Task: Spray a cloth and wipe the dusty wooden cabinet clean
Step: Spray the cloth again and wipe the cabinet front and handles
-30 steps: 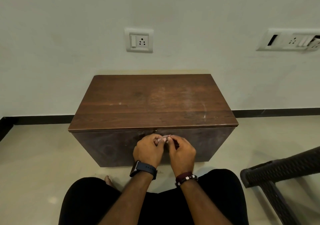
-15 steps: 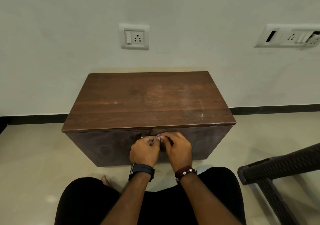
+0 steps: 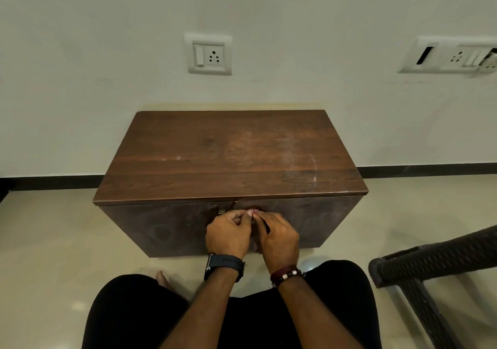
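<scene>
Hands unmoved, left hand [image 3: 228, 234] and right hand [image 3: 279, 237] curled, fingertips pinched against cabinet [image 3: 231, 157] front

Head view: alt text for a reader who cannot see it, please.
Both hands, left and right, meet fingertips at the top of a low wooden cabinet's front, where its two doors meet. Its dusty top is bare; no cloth or spray shows. A chair stands right.

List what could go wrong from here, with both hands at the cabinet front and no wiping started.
1. Both hands, left hand and right hand, crowd the seam where the two doors meet on the cabinet; fingers could get pinched if a door swings.
2. No cloth or spray bottle is in view, so the pale dust smears on the top may stay.
3. The wicker chair stands close on the right and could block an elbow.
</scene>
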